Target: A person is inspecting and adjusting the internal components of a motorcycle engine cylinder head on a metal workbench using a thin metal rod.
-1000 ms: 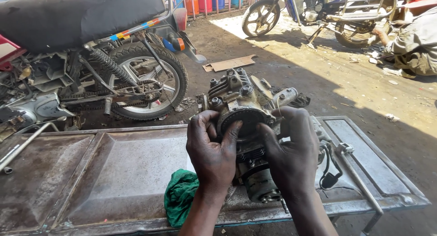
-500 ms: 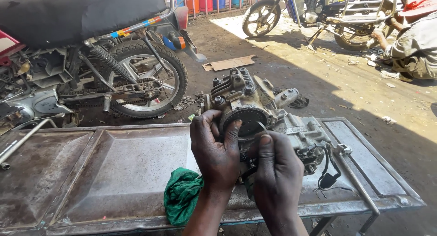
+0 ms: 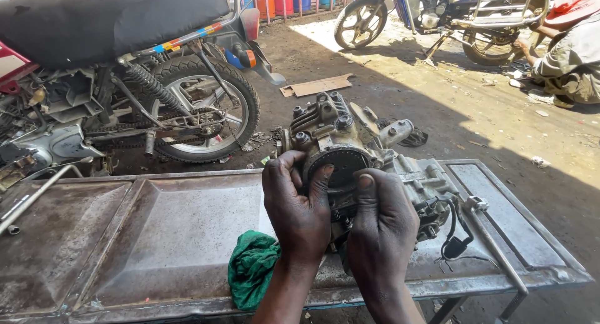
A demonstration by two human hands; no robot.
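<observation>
Engine block (image 3: 369, 155) sits mid-frame on the rusty metal worktop (image 3: 156, 236), grimy, round dark opening facing me. Since a second ago my right hand (image 3: 382, 227) dropped lower and my left hand (image 3: 299, 202) crept up; both now grip the casing's near rim, thumbs pressing its edge. Green rag (image 3: 252, 268) lies lower left of the hands.
</observation>
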